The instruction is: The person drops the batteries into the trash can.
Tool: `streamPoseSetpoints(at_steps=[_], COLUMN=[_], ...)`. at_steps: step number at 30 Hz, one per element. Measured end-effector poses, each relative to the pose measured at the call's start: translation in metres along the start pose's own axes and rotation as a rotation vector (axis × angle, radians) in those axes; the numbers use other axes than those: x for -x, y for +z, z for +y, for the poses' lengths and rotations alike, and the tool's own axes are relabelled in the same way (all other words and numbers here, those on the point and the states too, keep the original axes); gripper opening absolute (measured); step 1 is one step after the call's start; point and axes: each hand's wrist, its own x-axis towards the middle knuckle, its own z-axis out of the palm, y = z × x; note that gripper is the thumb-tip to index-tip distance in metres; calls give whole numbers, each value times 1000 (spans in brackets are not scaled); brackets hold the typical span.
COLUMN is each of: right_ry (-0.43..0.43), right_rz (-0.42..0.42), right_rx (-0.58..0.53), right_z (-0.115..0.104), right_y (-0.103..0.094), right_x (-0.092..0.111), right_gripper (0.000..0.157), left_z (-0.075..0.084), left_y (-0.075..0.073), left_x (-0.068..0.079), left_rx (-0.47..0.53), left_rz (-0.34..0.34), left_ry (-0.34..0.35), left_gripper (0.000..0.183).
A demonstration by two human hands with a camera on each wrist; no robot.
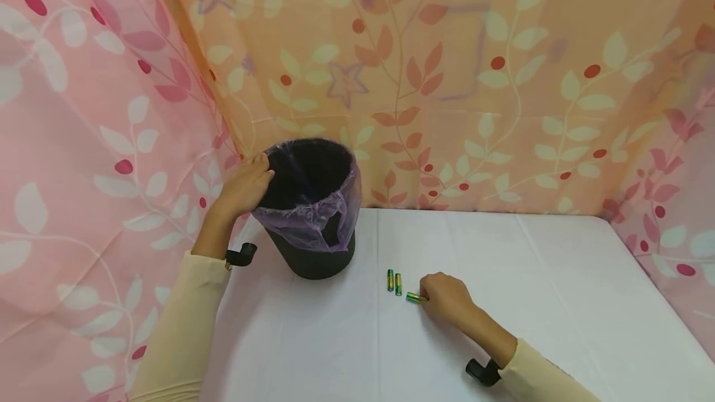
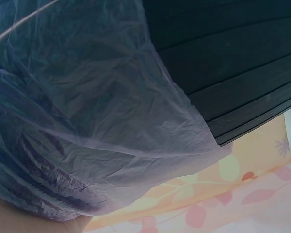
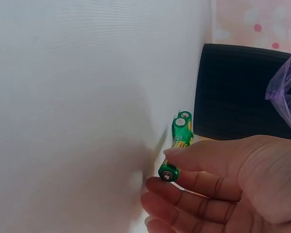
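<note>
In the head view, a black bin [image 1: 315,265] stands near the back left corner of the white tabletop [image 1: 519,290], with a translucent purple bag [image 1: 349,216] folded down over its rim. The left hand [image 1: 246,186] grips the rim on the side toward the tabletop's left edge, fingers bent over the top. Right of the bin, well in from the tabletop's back edge, the right hand [image 1: 447,296] pinches a green battery [image 1: 414,297]; one end sticks out past the fingertips, toward the bin. Just beside that end, two loose batteries [image 1: 394,283] lie side by side, roughly pointing to the back edge. Patterned cloth [image 1: 424,79] hangs behind the tabletop.

In the left wrist view, the bag covers much of the bin's dark, ridged wall. Only a little of the left hand shows, at the lower left; its fingers are hidden, so this view cannot tell the grip.

In the right wrist view, the thumb lies across the pinched battery with the fingers on its other side, the gap no wider than the battery, one end bare below the thumb. The loose batteries lie beyond it, toward the bin.
</note>
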Motion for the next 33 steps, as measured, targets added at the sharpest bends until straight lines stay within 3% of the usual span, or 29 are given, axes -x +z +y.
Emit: streamPoseSetpoints(at_steps=[15, 26, 33], right_ry=[-40, -115, -194], right_rz=[0, -73, -77], right_rx=[-42, -213, -279], right_z=[2, -6, -9], right_y=[-19, -45, -60], right_x=[-5, -11, -16], right_gripper=[10, 9, 8], left_z=[0, -2, -1], left_y=[2, 3, 3], left_x=[-1, 0, -1], left_rx=[6, -4, -2], left_rz=[-4, 6, 5], left_ry=[-9, -10, -9], left_gripper=[60, 59, 58])
